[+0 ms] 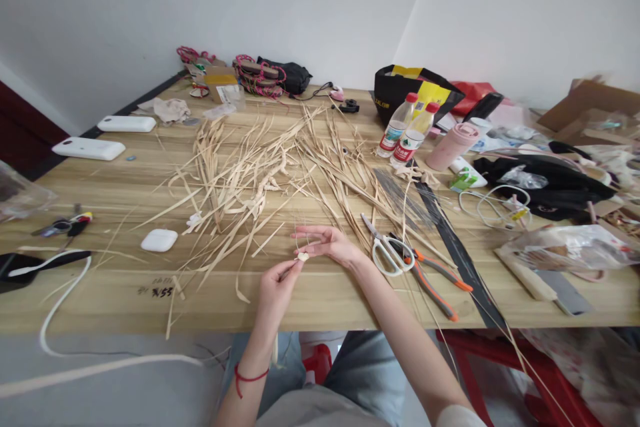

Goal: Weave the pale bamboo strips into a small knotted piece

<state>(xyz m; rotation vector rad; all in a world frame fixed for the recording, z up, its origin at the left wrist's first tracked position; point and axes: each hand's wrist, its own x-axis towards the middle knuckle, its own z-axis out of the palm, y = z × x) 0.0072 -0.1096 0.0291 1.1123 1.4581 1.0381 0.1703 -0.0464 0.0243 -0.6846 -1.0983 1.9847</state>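
head: straw-strewn wooden table (320, 293), white walls (150, 0).

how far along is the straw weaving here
Early, it seems. Done: only a small folded straw piece, pinched in the left hand with the right hand touching it. Left: a big loose pile of straw strips lies unworked on the table, scissors beside.
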